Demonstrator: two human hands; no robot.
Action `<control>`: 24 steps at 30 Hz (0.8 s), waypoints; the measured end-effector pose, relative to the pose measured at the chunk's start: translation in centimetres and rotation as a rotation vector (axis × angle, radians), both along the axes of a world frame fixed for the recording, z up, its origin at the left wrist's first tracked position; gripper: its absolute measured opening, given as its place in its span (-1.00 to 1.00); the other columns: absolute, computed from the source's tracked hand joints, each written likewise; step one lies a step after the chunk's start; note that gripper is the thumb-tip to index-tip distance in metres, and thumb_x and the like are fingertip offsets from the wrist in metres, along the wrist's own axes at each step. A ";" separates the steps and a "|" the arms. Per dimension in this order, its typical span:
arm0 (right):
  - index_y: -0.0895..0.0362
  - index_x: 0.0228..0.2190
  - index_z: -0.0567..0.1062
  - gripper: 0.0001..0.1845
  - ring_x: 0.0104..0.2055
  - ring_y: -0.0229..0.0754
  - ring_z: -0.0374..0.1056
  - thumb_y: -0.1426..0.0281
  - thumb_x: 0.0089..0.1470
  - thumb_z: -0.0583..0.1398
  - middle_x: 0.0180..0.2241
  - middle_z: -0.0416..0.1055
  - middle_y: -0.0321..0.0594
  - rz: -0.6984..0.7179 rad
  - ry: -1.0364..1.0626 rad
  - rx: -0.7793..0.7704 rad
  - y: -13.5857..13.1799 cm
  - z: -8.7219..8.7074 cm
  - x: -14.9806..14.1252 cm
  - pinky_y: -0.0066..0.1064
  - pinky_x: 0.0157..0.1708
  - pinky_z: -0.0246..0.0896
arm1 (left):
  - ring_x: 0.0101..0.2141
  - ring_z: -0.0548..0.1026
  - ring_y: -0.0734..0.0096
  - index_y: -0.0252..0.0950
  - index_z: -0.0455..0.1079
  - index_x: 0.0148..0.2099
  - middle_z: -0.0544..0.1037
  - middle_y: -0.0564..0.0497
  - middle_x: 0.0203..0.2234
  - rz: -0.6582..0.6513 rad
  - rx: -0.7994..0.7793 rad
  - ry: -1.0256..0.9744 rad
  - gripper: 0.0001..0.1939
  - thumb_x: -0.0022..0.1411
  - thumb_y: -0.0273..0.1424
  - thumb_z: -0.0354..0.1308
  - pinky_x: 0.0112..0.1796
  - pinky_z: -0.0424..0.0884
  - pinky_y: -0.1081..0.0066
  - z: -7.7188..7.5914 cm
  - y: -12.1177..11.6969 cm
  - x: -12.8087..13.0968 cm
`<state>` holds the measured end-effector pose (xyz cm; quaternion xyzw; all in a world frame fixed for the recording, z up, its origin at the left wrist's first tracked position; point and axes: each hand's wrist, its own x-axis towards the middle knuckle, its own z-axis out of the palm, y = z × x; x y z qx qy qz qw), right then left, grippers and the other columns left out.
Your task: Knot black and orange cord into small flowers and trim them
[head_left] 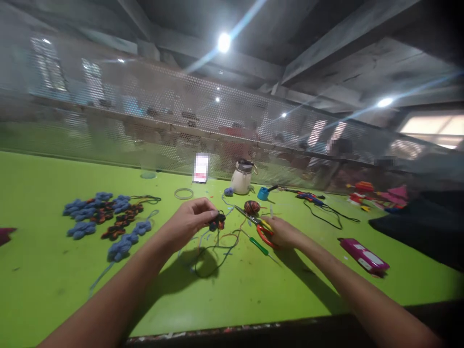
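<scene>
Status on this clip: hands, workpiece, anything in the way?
Left hand pinching small dark crocheted piece. Right hand at the handles of the scissors. Dark yarn and green-handled tool lying between the hands.

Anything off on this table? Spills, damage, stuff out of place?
Only mild untidiness: yarn scraps lie scattered on the green table, left of the scissors and green-handled tool, loose rather than gathered. No clear spill or damage.

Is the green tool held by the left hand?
No, the green tool lies on the table; the left hand holds a dark yarn piece.
</scene>
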<state>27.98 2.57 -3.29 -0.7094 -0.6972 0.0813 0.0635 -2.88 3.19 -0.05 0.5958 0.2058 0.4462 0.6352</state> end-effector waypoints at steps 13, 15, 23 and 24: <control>0.15 0.05 0.26 -0.41 -0.30 -0.11 0.37 0.46 -0.10 0.09 -0.29 0.44 -0.13 0.100 0.198 -0.077 -2.3 2.5 0.5 -0.37 -0.32 0.25 | -0.43 0.45 0.40 -0.34 0.40 -0.40 0.52 -0.04 -0.49 0.075 0.035 -0.073 -0.89 0.04 -0.39 0.21 -0.30 0.32 0.34 0.6 -0.5 0.0; 0.16 0.08 0.20 -0.39 -0.25 -0.09 0.37 0.40 -0.07 0.07 -0.26 0.43 -0.07 0.166 0.468 -0.026 -5.1 3.4 0.2 -0.31 -0.25 0.25 | -0.44 0.46 0.38 -0.33 0.40 -0.40 0.53 -0.05 -0.49 0.081 0.045 -0.061 -0.89 0.04 -0.38 0.21 -0.31 0.33 0.32 0.7 -0.7 0.2; 0.08 -0.05 0.39 -0.48 -0.14 0.00 0.34 0.40 -0.15 0.13 -0.15 0.42 -0.02 0.064 0.385 -0.042 -7.1 3.6 0.4 -0.27 -0.23 0.25 | -0.47 0.45 0.43 -0.33 0.38 -0.44 0.52 0.00 -0.54 0.182 0.011 -0.050 -0.88 0.01 -0.39 0.23 -0.34 0.32 0.38 0.1 -0.1 0.6; 0.07 -0.12 0.45 -0.52 -0.16 0.00 0.35 0.44 -0.18 0.15 -0.18 0.44 -0.03 0.030 0.249 -0.028 -6.6 3.8 1.3 -0.28 -0.23 0.24 | -0.48 0.44 0.44 -0.33 0.37 -0.44 0.51 0.01 -0.55 0.209 0.000 -0.055 -0.88 -0.01 -0.40 0.24 -0.36 0.31 0.39 0.0 0.1 0.6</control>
